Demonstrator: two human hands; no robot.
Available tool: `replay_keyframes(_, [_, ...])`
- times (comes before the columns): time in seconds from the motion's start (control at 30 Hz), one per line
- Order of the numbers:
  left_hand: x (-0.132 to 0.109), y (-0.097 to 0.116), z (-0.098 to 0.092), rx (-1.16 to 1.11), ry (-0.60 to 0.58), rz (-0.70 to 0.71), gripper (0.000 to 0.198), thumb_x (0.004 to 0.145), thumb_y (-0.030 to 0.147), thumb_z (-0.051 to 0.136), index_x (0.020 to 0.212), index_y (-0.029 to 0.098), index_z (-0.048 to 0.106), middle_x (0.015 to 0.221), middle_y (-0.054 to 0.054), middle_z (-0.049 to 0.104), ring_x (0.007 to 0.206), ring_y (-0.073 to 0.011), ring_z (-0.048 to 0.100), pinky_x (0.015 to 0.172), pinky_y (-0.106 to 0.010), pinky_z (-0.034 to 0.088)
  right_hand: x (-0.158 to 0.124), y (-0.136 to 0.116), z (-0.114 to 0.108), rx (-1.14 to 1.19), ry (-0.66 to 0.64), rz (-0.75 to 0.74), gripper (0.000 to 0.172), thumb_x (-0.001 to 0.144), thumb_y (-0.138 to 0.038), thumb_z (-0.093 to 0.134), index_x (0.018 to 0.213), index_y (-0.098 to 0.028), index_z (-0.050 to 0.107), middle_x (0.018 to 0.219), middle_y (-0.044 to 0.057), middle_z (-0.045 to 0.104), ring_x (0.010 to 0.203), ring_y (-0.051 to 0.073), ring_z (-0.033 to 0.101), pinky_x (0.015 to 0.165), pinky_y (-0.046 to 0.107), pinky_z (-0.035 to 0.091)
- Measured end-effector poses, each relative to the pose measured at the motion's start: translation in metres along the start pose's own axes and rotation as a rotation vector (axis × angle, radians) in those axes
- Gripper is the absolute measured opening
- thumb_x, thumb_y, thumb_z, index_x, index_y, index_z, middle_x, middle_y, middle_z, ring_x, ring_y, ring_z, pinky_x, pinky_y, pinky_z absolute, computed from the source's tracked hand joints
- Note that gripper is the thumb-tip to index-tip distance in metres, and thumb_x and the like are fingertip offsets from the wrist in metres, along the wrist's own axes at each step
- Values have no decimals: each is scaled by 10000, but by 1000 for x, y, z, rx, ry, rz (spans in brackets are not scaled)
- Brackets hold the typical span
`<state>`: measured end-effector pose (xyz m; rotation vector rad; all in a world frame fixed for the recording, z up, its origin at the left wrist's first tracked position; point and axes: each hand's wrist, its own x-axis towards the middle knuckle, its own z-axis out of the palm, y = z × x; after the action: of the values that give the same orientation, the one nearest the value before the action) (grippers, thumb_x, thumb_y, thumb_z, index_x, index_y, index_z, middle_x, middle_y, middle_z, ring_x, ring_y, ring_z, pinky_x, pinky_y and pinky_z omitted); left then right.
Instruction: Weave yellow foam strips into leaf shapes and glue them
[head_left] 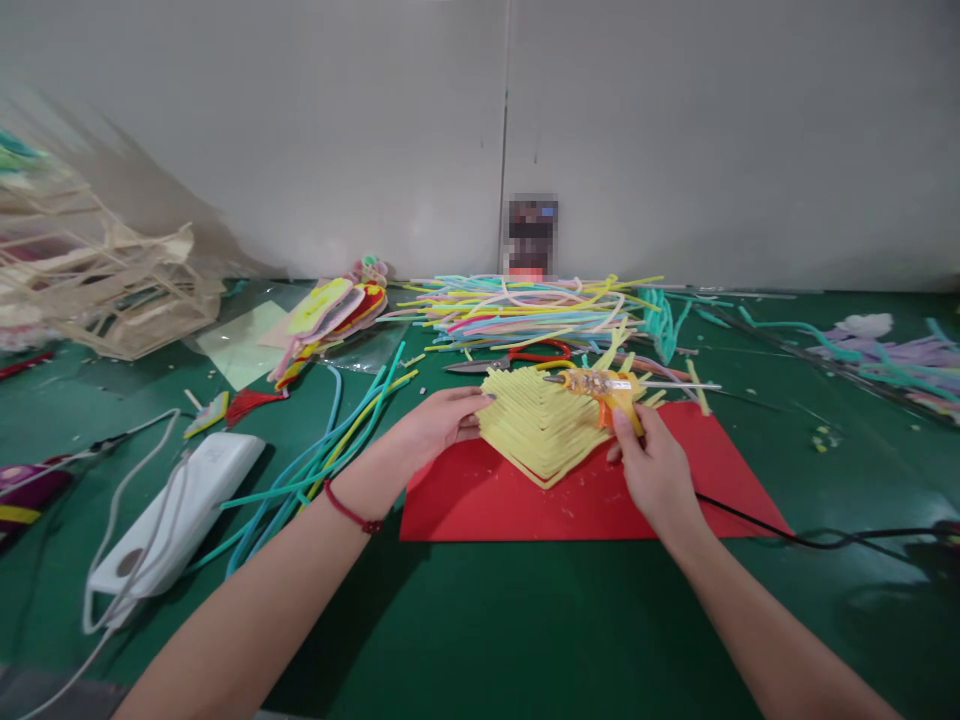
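The left hand [448, 417] is holding a yellow chenille-stem panel [536, 430] over the red card [517, 512], while the right hand [658, 465] is gripping a hot-glue gun [600, 384].

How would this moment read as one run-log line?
left hand: holding yellow panel by left edge | right hand: holding glue gun, nozzle over panel, contact unclear | below panel: red sheet | beyond panel: scissors

There are two hands, a left hand [448, 422] and a right hand [654, 468], one hot glue gun [598, 386], one yellow chevron panel [544, 428], one red sheet [570, 515], one pair of scissors [514, 354], one bracelet [346, 510], and pipe cleaners [517, 312] too numerous to count.
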<state>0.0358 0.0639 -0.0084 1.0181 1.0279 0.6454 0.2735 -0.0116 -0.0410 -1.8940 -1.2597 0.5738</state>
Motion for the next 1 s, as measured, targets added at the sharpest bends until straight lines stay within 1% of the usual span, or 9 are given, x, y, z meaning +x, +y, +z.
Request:
replay_keyframes(0.1, [2,2,2,8,-27,-86,131,751,267,684,842,175,664,936,-57,711,846,-168,667,794,-290,553,1,1,0,16,-5,20,488,852,-670,367,926,-219,536,616,31,631,569,203,560,545,294,391])
replay_keyframes(0.33, [-3,11,12,33,-172,-235,240,834,336,599,986,160,657,993,-89,712,881,-227,678,681,-353,596,4,4,1,36,14,63,564,825,-688,391,1031,-191,559,683,53,649,503,186,527,519,302,408])
replay_keyframes(0.43, [0,14,13,60,-187,-242,270,802,375,652,969,162,670,1022,-85,712,921,-231,673,699,-345,591,5,5,1,10,37,36,574,827,-690,383,1035,-189,570,769,68,653,536,187,553,521,299,418])
replay_keyframes(0.5, [3,16,15,90,-198,-244,261,766,345,703,943,155,682,1003,-78,719,899,-209,678,739,-314,575,5,5,1,1,43,29,570,828,-690,383,1028,-192,574,797,71,655,544,185,564,521,296,422])
replay_keyframes(0.6, [3,19,19,112,-231,-249,204,737,263,731,898,142,696,924,-59,733,849,-177,684,802,-283,544,3,4,0,15,27,30,543,834,-678,396,1008,-196,576,741,52,649,514,176,562,520,291,429])
replay_keyframes(0.7, [-1,20,24,69,-166,-234,113,724,239,740,770,153,683,808,-30,732,830,-181,688,819,-293,538,2,2,-2,29,17,28,526,837,-665,411,1009,-195,574,671,31,624,472,161,542,510,283,431])
replay_keyframes(0.77, [-3,19,24,41,-106,-230,112,710,233,750,713,163,662,755,-17,724,824,-192,691,805,-306,545,2,2,-4,33,20,35,529,833,-667,417,1022,-196,569,697,33,627,459,147,529,497,276,429])
replay_keyframes(0.9, [-2,15,18,-9,-70,-220,112,698,212,756,745,168,664,787,-18,732,867,-192,690,844,-317,540,2,0,-6,61,18,75,572,810,-695,427,1053,-191,548,759,47,645,441,135,517,458,270,420])
replay_keyframes(1.0, [5,9,10,-90,-106,-205,179,688,208,763,836,147,685,885,-51,742,920,-193,683,901,-321,520,1,-2,-7,120,9,90,610,777,-727,443,1041,-186,538,802,68,661,439,135,521,458,282,440])
